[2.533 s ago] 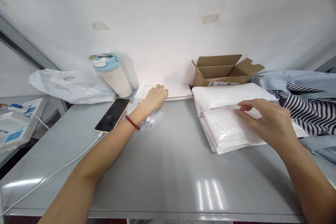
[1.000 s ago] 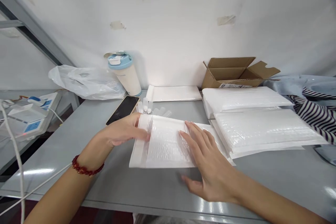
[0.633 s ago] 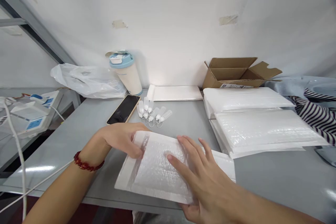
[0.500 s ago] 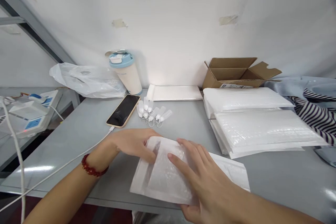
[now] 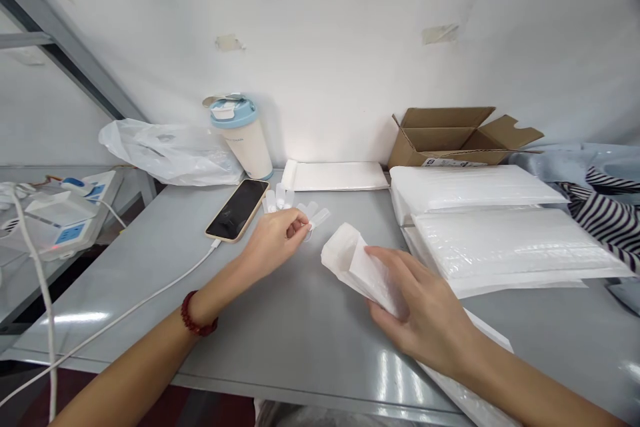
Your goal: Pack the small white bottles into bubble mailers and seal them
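My left hand [image 5: 277, 240], a red bead bracelet on its wrist, is closed in a pinch at the capped end of a small clear plastic dropper bottle [image 5: 320, 217]. Several more such bottles [image 5: 281, 196] lie partly hidden behind its fingers. In my right hand [image 5: 425, 307] is a white padded mailer [image 5: 345, 257], squeezed between thumb and fingers so that its mouth gapes toward the left. Below my right forearm another white padded mailer [image 5: 470, 390] lies at the table's front edge, largely covered by the arm.
Stacked white padded mailers [image 5: 515, 243] lie at the right, before an open cardboard box [image 5: 445, 140]. A flat white mailer [image 5: 337, 177] lies by the wall. Phone [image 5: 237, 210], tumbler [image 5: 247, 140], plastic bag [image 5: 170, 153] and charging cable [image 5: 150, 303] are at the left.
My left hand has left the mailer and moved up to the small bottles, closing at one. My right hand has lifted the mailer, turning its now gaping mouth toward the left.
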`<state>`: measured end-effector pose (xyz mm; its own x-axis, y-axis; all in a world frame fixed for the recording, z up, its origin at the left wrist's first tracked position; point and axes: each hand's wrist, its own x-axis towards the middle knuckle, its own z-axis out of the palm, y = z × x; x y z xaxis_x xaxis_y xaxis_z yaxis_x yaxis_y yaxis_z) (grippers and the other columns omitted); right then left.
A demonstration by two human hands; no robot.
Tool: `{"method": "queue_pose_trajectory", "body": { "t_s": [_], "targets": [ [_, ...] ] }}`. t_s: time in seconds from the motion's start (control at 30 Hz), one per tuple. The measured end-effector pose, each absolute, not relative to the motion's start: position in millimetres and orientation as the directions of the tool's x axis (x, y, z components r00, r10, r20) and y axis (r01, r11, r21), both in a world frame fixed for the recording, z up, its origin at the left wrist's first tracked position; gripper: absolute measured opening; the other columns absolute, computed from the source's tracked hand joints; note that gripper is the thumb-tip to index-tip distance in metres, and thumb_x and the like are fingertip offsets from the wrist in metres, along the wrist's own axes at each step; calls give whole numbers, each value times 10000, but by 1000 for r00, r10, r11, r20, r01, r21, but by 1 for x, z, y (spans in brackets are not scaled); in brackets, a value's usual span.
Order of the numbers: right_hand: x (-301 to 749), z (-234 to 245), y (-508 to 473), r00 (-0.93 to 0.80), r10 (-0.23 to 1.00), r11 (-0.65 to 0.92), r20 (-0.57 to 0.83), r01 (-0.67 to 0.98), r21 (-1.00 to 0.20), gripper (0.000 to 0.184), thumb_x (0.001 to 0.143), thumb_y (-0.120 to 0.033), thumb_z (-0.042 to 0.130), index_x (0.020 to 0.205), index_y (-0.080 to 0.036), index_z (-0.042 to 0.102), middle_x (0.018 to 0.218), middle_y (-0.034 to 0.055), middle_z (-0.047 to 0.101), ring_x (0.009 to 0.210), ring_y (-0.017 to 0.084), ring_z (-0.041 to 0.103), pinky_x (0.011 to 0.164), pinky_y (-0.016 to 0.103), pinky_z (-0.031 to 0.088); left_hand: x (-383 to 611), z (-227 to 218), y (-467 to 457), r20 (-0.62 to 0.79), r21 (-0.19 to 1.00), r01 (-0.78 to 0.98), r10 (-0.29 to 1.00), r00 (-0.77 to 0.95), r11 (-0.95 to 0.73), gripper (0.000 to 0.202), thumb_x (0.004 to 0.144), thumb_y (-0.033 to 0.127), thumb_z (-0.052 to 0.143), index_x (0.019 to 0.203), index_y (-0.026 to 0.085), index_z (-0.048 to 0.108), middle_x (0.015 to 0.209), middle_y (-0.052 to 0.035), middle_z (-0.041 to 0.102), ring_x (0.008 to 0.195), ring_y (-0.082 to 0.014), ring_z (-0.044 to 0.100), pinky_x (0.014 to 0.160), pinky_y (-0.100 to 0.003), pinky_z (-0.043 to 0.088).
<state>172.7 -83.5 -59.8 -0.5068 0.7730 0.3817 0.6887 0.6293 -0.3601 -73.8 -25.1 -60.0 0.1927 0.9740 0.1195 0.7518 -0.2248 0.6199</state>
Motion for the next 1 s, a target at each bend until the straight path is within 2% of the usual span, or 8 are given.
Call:
{"method": "queue_pose_trajectory", "body": {
  "t_s": [0.13, 0.23, 0.33, 0.53, 0.73, 0.8, 0.93, 1.0],
  "targets": [
    [172, -58, -84, -489, 809, 584, 326, 728, -360, 572, 749, -233, 539, 1288, -169, 357, 1140, 135, 563, 990, 262, 572, 724, 397, 544, -81, -69, -18, 327, 270, 858, 880, 345, -437, 207, 865, 288, 511, 991, 178, 633, 879, -61, 604, 829, -203, 534, 684, -302, 435],
    [170, -60, -85, -494, 827, 562, 269, 741, -369, 597, 738, -232, 549, 1294, -170, 340, 1167, 138, 540, 1012, 269, 553, 721, 403, 544, -77, -75, -17, 382, 122, 865, 828, 412, -487, 228, 858, 302, 539, 972, 146, 659, 913, -95, 578, 900, -239, 488, 768, -345, 441],
    [169, -62, -87, -496, 829, 560, 260, 736, -381, 600, 741, -221, 541, 1298, -173, 325, 1177, 136, 529, 1013, 265, 544, 727, 398, 539, -69, -79, -17, 408, 45, 882, 814, 413, -470, 246, 842, 327, 564, 934, 126, 673, 901, -108, 567, 873, -249, 467, 774, -375, 439],
    [169, -63, -90, -499, 831, 556, 246, 733, -393, 612, 742, -210, 536, 1308, -192, 303, 1189, 126, 515, 1024, 263, 527, 748, 398, 526, -57, -86, -14, 406, 69, 892, 829, 385, -448, 166, 807, 267, 595, 784, 128, 684, 859, -106, 578, 858, -253, 451, 759, -395, 432],
    [169, -65, -88, -485, 833, 553, 266, 742, -378, 625, 749, -218, 535, 1321, -180, 283, 1202, 136, 505, 1048, 273, 514, 795, 421, 514, -80, -51, -20, 414, 389, 762, 837, 358, -518, 147, 815, 327, 633, 863, 192, 664, 865, -41, 567, 877, -198, 462, 787, -334, 427],
    [169, -66, -88, -484, 835, 549, 260, 746, -375, 631, 751, -223, 537, 1324, -174, 277, 1196, 141, 509, 1047, 280, 516, 791, 429, 514, -87, -39, -25, 415, 356, 723, 794, 445, -592, 150, 833, 328, 624, 912, 204, 653, 901, -40, 563, 901, -192, 457, 802, -323, 419],
    [167, -66, -89, -476, 844, 536, 245, 744, -399, 624, 746, -216, 540, 1314, -188, 281, 1170, 129, 525, 1009, 269, 536, 744, 407, 526, -82, -36, -38, 341, 121, 704, 695, 633, -700, 147, 901, 273, 526, 952, 192, 636, 947, -65, 545, 875, -192, 468, 767, -330, 406],
    [165, -66, -90, -479, 843, 537, 245, 738, -408, 618, 742, -211, 543, 1304, -198, 285, 1162, 122, 531, 986, 260, 546, 732, 397, 528, -72, -44, -46, 268, 122, 705, 707, 654, -698, 182, 927, 246, 467, 959, 178, 633, 928, -68, 543, 785, -168, 489, 688, -299, 406]
  ]
}}
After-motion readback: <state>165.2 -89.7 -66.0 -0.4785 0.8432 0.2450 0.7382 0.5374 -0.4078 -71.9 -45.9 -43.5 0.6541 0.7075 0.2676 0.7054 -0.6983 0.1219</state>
